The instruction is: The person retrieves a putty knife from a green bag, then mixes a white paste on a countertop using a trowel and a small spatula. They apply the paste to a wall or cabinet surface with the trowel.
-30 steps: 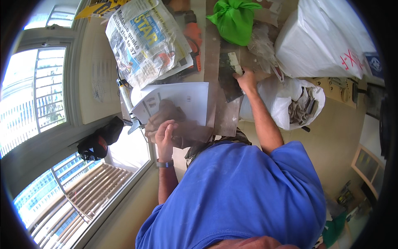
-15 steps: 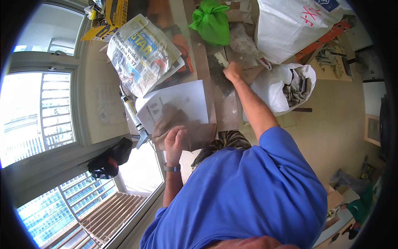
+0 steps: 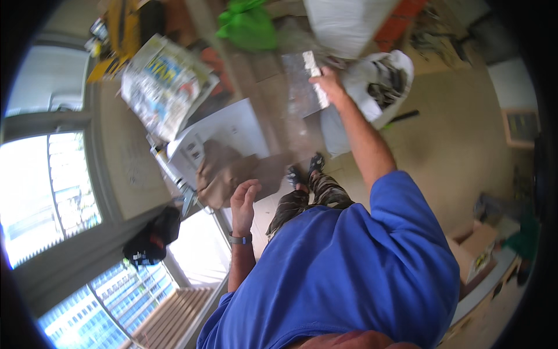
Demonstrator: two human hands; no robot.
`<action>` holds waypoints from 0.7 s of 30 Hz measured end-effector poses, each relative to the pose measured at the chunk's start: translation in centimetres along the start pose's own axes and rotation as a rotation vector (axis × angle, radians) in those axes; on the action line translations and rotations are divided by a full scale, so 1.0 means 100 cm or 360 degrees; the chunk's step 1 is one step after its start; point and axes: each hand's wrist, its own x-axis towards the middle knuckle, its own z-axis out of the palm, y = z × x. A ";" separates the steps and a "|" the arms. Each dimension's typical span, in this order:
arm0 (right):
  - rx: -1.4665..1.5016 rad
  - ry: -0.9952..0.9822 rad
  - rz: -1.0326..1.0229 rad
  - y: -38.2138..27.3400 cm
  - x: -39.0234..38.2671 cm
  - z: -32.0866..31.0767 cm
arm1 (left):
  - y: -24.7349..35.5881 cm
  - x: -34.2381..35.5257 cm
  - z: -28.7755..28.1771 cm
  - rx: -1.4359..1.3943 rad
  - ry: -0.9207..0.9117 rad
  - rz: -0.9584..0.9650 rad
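My right hand (image 3: 329,85) reaches out over the far part of the work surface. Its fingers grip the pale strip along one edge of a flat greyish sheet (image 3: 299,86), which is shiny and blurred; I cannot tell its material. Close to my body, my left hand (image 3: 244,200) is raised with its fingers curled and nothing visible in them. Beside it, a crumpled brown paper-like wrapping (image 3: 224,174) lies partly over a white printed sheet (image 3: 235,125).
Newspaper in clear plastic (image 3: 163,87) lies at the left, near a caulking gun (image 3: 174,177). A green tied bag (image 3: 250,26) and white sacks (image 3: 349,23) stand at the back. An open white bag (image 3: 401,64) is right of my hand. A dark cap (image 3: 154,232) sits by the window.
My right hand has lifted the flat sheet, which now faces me more fully. The view has shifted, so the surroundings sit further left. My left hand stays near the brown wrapping.
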 end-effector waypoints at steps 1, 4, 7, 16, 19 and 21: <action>0.0414 -0.0066 0.0078 -0.001 -0.030 -0.014 | -0.010 0.004 0.013 -0.0012 -0.0149 -0.0059; 0.1148 -0.0189 0.0286 0.017 -0.129 -0.087 | -0.013 0.015 0.080 0.0340 -0.0686 -0.0074; 0.1417 0.0001 0.0207 0.026 -0.229 -0.153 | -0.036 0.021 0.156 0.0596 -0.1321 -0.0200; 0.2002 0.0593 -0.0197 0.093 -0.416 -0.351 | -0.072 -0.067 0.446 0.0702 -0.2319 -0.0362; 0.1981 0.0876 -0.0199 0.084 -0.454 -0.419 | -0.065 -0.102 0.538 0.0549 -0.2313 -0.0578; 0.1831 0.1024 -0.0244 0.076 -0.469 -0.464 | -0.058 -0.113 0.590 0.0525 -0.2278 -0.0685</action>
